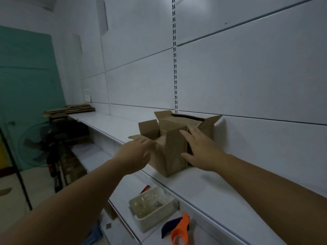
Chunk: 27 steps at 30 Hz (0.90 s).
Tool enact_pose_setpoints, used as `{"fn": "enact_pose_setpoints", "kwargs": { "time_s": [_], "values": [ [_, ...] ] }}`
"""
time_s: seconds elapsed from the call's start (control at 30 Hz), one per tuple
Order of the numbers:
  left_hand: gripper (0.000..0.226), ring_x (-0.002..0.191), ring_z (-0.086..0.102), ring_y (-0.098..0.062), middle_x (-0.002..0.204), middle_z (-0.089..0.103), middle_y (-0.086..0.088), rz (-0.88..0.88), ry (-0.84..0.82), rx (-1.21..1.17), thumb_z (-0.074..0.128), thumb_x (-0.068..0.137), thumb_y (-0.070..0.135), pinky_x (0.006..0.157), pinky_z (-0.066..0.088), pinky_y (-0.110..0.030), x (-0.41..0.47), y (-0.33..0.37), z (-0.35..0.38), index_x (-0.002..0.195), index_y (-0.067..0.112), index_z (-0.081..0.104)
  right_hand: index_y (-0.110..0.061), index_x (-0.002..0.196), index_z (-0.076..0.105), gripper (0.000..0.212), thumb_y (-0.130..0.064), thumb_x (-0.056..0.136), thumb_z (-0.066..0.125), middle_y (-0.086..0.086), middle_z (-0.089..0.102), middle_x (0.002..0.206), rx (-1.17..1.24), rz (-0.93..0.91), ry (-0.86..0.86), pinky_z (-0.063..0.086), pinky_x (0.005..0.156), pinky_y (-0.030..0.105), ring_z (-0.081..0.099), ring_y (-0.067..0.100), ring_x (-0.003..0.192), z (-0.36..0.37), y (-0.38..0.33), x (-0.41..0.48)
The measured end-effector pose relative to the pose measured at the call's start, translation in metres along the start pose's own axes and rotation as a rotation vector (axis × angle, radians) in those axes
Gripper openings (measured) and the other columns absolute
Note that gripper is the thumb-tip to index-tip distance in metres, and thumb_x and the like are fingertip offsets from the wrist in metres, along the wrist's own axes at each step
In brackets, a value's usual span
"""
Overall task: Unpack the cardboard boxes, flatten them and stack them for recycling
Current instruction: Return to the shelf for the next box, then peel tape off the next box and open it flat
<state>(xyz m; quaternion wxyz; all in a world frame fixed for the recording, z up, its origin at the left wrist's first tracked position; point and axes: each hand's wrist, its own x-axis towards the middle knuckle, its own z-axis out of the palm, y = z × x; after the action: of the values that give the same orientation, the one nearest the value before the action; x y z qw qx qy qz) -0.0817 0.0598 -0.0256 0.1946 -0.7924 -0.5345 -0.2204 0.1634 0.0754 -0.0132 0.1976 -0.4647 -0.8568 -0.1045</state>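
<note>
Far on the left a big green board (26, 85) leans against the wall. In front of it stands a dark fan with a round wire cage (40, 144). A little to the right, a flat pile of brown cardboard sheets (69, 110) lies on the far end of the long white shelf (109, 124).

Next comes the left hand (134, 152). It reaches to the left side of the open brown cardboard box (175, 144). Its fingers touch the box's left flap, but the hand is blurry, so I cannot tell if its grip is spread or closed on the flap.

The box sits on the white shelf, close to the white panel wall (247, 68). Its top flaps stick up and out. A smaller folded piece of brown cardboard stands up inside it.

The right hand (201, 149) lies flat on the right side of the box. Its fingers are spread out and hold nothing.

Lower down, on the next shelf, there is a white plastic basket with clear things inside (152, 207). Just to the right of it lies an orange and dark blue tool (178, 230).
</note>
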Motion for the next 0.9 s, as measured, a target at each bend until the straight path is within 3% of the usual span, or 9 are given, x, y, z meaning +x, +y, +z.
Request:
{"fn": "enact_pose_setpoints", "kwargs": {
  "time_s": [0.2, 0.3, 0.37, 0.43, 0.5, 0.6, 0.7, 0.8, 0.9],
  "values": [
    [0.036, 0.095, 0.061, -0.03, 0.105, 0.065, -0.012, 0.134, 0.282, 0.017, 0.072, 0.07, 0.003, 0.079, 0.048, -0.032, 0.035, -0.044, 0.016, 0.104, 0.007, 0.061, -0.026, 0.148, 0.005, 0.089, -0.064, 0.081, 0.05, 0.004, -0.004, 0.158, -0.078, 0.046, 0.108, 0.002, 0.117, 0.04, -0.005, 0.02, 0.144, 0.023, -0.03, 0.032],
    [0.049, 0.1, 0.06, -0.034, 0.111, 0.063, -0.015, 0.181, 0.325, -0.074, 0.076, 0.065, 0.0, 0.085, 0.049, -0.039, 0.048, -0.067, 0.026, 0.111, 0.005, 0.058, -0.026, 0.147, 0.005, 0.1, -0.074, 0.072, 0.05, 0.0, 0.002, 0.157, -0.046, 0.124, 0.115, 0.005, 0.118, 0.043, -0.001, 0.017, 0.144, 0.03, -0.039, 0.041],
    [0.052, 0.108, 0.055, -0.035, 0.118, 0.06, -0.016, 0.177, 0.307, -0.142, 0.075, 0.067, 0.005, 0.089, 0.046, -0.042, 0.058, -0.082, 0.032, 0.116, 0.006, 0.058, -0.031, 0.146, 0.003, 0.104, -0.079, 0.066, 0.049, -0.003, 0.003, 0.156, -0.023, 0.186, 0.098, 0.011, 0.116, 0.048, 0.0, 0.017, 0.143, 0.034, -0.044, 0.047],
    [0.04, 0.102, 0.057, -0.029, 0.11, 0.065, -0.01, 0.207, 0.219, -0.196, 0.073, 0.068, 0.008, 0.086, 0.046, -0.038, 0.069, -0.09, 0.036, 0.107, 0.013, 0.063, -0.036, 0.144, 0.003, 0.103, -0.08, 0.064, 0.05, -0.005, 0.001, 0.155, -0.012, 0.246, 0.047, 0.015, 0.115, 0.052, -0.002, 0.017, 0.143, 0.042, -0.052, 0.052],
    [0.023, 0.083, 0.06, -0.02, 0.089, 0.068, 0.0, 0.218, 0.108, -0.26, 0.066, 0.072, 0.007, 0.068, 0.042, -0.023, 0.078, -0.094, 0.037, 0.09, 0.021, 0.067, -0.034, 0.143, 0.011, 0.096, -0.073, 0.068, 0.056, -0.005, 0.006, 0.154, 0.018, 0.27, 0.02, 0.019, 0.114, 0.048, 0.001, 0.017, 0.143, 0.05, -0.059, 0.055],
    [0.014, 0.065, 0.053, -0.011, 0.074, 0.065, 0.003, 0.228, 0.014, -0.308, 0.063, 0.076, 0.007, 0.053, 0.033, -0.017, 0.083, -0.099, 0.032, 0.079, 0.019, 0.068, -0.029, 0.135, 0.036, 0.073, -0.057, 0.073, 0.063, -0.006, 0.035, 0.142, 0.012, 0.211, 0.126, 0.034, 0.104, 0.041, 0.027, 0.013, 0.134, 0.05, -0.068, 0.053],
    [0.016, 0.067, 0.057, -0.012, 0.074, 0.066, 0.006, 0.358, 0.051, -0.406, 0.067, 0.075, 0.005, 0.058, 0.042, -0.023, 0.079, -0.098, 0.007, 0.081, 0.02, 0.069, -0.026, 0.126, 0.052, 0.061, -0.049, 0.072, 0.067, -0.011, 0.051, 0.129, 0.061, 0.155, 0.273, 0.04, 0.098, 0.038, 0.042, 0.007, 0.123, 0.033, -0.072, 0.039],
    [0.029, 0.087, 0.058, -0.016, 0.096, 0.064, 0.005, 0.558, 0.363, -0.463, 0.064, 0.073, 0.015, 0.074, 0.043, -0.023, 0.07, -0.094, -0.028, 0.102, 0.017, 0.064, -0.033, 0.119, 0.057, 0.054, -0.049, 0.068, 0.066, -0.021, 0.057, 0.118, 0.225, 0.136, 0.371, 0.041, 0.094, 0.018, 0.05, -0.004, 0.112, -0.002, -0.073, 0.013],
    [0.047, 0.122, 0.043, -0.016, 0.127, 0.048, -0.001, 0.613, 0.668, -0.644, 0.054, 0.079, 0.025, 0.103, 0.036, -0.031, 0.063, -0.08, -0.055, 0.124, 0.015, 0.046, -0.04, 0.105, 0.064, 0.04, -0.044, 0.066, 0.069, -0.021, 0.067, 0.103, 0.527, 0.199, 0.469, 0.05, 0.085, 0.023, 0.062, 0.003, 0.1, -0.053, -0.062, -0.013]
  ]
}}
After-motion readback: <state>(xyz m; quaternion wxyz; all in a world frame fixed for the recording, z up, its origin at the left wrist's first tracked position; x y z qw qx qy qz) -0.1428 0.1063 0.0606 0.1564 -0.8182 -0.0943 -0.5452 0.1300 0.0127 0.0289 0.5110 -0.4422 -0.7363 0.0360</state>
